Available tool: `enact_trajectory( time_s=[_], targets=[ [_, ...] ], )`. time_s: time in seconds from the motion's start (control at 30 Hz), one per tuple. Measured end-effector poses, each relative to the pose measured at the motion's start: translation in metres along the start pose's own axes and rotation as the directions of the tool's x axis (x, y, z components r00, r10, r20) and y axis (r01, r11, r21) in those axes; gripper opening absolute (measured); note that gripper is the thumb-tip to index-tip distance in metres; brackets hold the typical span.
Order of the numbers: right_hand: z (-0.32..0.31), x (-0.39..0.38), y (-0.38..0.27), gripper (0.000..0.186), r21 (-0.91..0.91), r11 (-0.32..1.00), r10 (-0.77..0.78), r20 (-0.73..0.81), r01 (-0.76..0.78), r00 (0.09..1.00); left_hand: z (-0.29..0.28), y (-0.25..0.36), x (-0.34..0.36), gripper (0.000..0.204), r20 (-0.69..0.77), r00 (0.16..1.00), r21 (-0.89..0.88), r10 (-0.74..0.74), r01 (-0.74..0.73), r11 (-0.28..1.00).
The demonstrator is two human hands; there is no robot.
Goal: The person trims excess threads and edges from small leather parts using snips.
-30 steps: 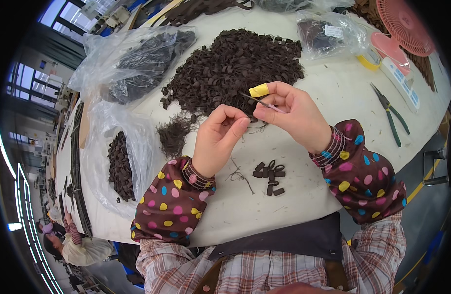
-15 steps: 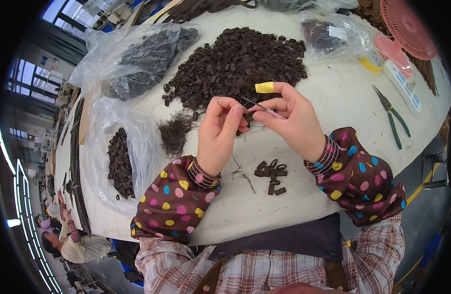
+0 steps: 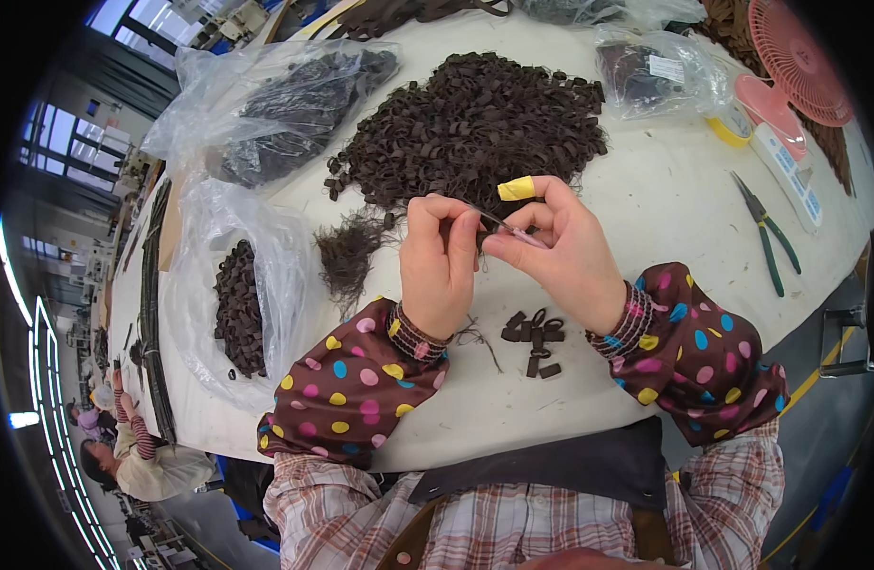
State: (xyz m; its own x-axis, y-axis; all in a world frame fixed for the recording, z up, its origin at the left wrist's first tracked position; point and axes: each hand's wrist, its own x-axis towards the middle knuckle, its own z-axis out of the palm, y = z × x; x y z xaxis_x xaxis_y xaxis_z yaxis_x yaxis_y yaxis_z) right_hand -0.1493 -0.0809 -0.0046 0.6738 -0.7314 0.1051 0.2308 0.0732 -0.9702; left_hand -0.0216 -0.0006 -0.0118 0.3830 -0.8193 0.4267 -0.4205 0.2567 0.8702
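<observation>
My right hand (image 3: pixel 570 249), with yellow tape wrapped round one finger, is closed on small scissors (image 3: pixel 518 233) with a pinkish handle and thin dark blades. The blades point left toward the fingertips of my left hand (image 3: pixel 439 271). Those fingers are pinched together on a small dark brown fabric loop, mostly hidden behind them. Just beyond both hands spreads a big heap of dark brown fabric loops (image 3: pixel 475 119) with loose threads. Nearer to me, several trimmed loops (image 3: pixel 535 332) lie in a small group on the white-covered table (image 3: pixel 475 418).
A tuft of cut threads (image 3: pixel 347 255) lies left of my left hand. Farther left, an open plastic bag (image 3: pixel 185 313) holds more loops; another clear bag (image 3: pixel 294 95) stands behind. Pliers (image 3: pixel 769 233), a pink fan (image 3: pixel 799 62) and a yellow tape roll (image 3: pixel 731 126) are at the right.
My hands have come slightly nearer to me and closer together. The scissor blades now reach in behind my left fingertips, and the dark loop there shows less.
</observation>
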Motion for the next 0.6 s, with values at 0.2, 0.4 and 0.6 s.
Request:
enact_trajectory(
  time_s=[0.2,0.4,0.6],
  targets=[
    [-0.027,0.008,-0.021,0.025,-0.374,0.923,-0.003,0.222,0.088,0.975,-0.005,-0.003,0.001,0.005,-0.022,0.993,0.036,0.119,-0.118,0.992],
    [-0.023,0.007,-0.025,0.023,-0.616,0.761,-0.06,0.246,0.204,0.967,-0.009,-0.006,0.002,0.007,-0.003,0.982,0.197,0.189,-0.184,0.963],
    [-0.023,0.004,-0.02,0.024,-0.687,0.646,-0.197,0.27,0.332,0.942,-0.011,-0.003,0.001,0.009,0.039,0.999,0.191,0.009,-0.017,0.981]
  ],
)
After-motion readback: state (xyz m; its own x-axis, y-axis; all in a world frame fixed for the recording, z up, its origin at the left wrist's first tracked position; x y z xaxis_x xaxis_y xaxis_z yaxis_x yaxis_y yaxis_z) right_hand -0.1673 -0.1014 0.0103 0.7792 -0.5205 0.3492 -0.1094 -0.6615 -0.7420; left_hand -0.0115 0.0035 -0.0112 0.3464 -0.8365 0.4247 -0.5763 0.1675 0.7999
